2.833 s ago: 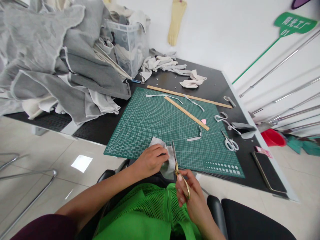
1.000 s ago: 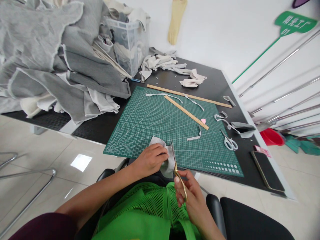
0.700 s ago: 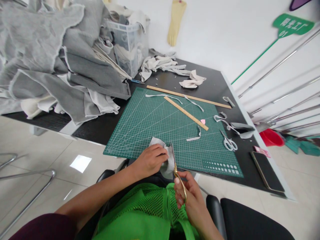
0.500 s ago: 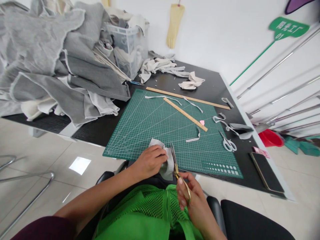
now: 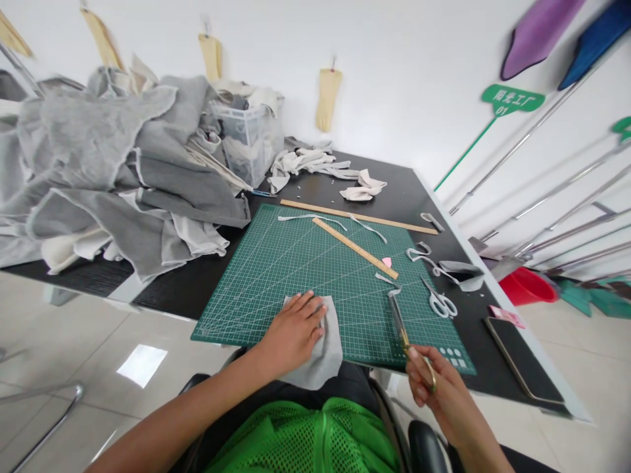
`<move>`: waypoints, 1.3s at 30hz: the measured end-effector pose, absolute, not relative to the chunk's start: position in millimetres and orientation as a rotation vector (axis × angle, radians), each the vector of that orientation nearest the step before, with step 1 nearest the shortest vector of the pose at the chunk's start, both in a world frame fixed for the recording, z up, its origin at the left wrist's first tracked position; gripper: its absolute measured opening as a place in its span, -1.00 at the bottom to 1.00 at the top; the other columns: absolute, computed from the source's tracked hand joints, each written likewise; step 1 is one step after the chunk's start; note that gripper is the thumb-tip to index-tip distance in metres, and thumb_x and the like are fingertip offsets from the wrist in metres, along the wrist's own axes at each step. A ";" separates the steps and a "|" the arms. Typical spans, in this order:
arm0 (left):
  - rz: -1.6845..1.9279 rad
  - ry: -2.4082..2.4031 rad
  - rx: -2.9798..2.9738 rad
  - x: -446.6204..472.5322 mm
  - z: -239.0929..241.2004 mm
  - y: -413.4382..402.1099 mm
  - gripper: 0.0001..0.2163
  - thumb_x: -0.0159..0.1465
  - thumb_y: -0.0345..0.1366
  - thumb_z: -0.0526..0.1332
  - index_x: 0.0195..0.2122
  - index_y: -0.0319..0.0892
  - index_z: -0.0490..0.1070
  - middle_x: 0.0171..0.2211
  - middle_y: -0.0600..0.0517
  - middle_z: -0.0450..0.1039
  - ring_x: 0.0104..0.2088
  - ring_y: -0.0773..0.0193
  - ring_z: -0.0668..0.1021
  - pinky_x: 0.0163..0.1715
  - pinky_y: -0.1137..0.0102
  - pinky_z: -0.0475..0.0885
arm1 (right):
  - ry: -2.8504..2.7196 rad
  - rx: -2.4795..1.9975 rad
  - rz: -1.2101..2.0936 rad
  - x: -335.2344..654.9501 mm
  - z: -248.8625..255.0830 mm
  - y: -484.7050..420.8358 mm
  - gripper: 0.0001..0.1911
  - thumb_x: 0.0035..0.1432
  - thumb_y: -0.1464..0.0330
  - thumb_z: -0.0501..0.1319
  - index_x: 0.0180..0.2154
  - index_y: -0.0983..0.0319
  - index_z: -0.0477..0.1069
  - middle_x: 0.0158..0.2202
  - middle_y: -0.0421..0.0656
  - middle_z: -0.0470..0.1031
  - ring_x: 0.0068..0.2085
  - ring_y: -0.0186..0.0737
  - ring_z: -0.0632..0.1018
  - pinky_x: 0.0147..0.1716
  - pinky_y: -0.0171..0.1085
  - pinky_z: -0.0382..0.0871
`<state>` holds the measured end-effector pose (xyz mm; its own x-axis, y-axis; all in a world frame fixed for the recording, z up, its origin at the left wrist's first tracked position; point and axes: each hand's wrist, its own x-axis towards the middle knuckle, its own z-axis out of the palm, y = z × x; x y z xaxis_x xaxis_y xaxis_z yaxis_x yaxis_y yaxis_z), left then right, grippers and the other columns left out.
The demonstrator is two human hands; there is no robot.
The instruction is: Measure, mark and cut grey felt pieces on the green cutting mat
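Note:
My left hand point(image 5: 294, 332) lies flat, fingers stretched out, on a piece of light grey cloth point(image 5: 331, 338) at the front edge of the green cutting mat point(image 5: 236, 289). Part of the cloth hangs over the edge toward my lap. My right hand point(image 5: 434, 378) grips the gold handles of a pair of scissors point(image 5: 399, 322), off to the right of the cloth. Their blades look closed and lie low over the mat, with the tips at a small grey fabric strip point(image 5: 387, 281).
Two wooden rulers point(image 5: 355, 248) and thin fabric strips lie on the mat. White-handled scissors point(image 5: 442, 304), grey scraps point(image 5: 461, 274) and a phone point(image 5: 523, 358) are at the right. Heaped grey cloth point(image 5: 98, 171) and a clear plastic bin point(image 5: 251, 141) stand at the left.
My right hand has carried the scissors away from the cloth to the right, to the small strip. My left hand has flattened out on the cloth. The camera view has tilted up.

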<state>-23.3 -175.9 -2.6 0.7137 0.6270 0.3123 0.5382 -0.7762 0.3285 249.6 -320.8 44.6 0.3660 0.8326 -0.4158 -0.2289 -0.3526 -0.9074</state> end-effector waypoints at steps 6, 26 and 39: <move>0.284 0.990 2.736 -11.8 2.8 -128.1 -0.50 0.43 -0.09 -0.01 0.38 0.01 0.11 0.41 0.08 0.04 0.43 -0.08 0.02 0.37 -0.04 -0.02 | -0.669 -1.622 1.156 249.8 43.2 -316.3 -0.51 0.06 -0.04 0.37 -0.21 0.16 0.33 -0.60 -0.39 0.22 -0.64 -0.42 0.21 -0.67 -0.40 0.15; 0.575 0.679 2.723 11.9 3.8 -2.6 -0.53 0.37 0.01 0.13 0.24 -0.05 0.34 0.26 -0.04 0.29 0.30 0.05 0.26 0.28 0.12 0.17 | -0.879 -1.873 0.987 336.0 53.8 -289.6 -0.42 0.03 -0.06 0.38 -0.12 0.19 0.30 -0.53 -0.28 0.44 -0.62 -0.34 0.36 -0.65 -0.34 0.22; 0.320 0.477 2.794 3.1 12.2 0.5 -0.42 0.31 0.14 0.17 0.29 0.03 0.27 0.30 -0.02 0.25 0.30 -0.01 0.26 0.25 0.04 0.18 | -1.048 -1.653 0.885 360.8 94.2 -117.3 -0.50 -0.09 0.09 0.51 -0.23 0.21 0.40 -0.53 -0.23 0.51 -0.64 -0.38 0.38 -0.67 -0.37 0.30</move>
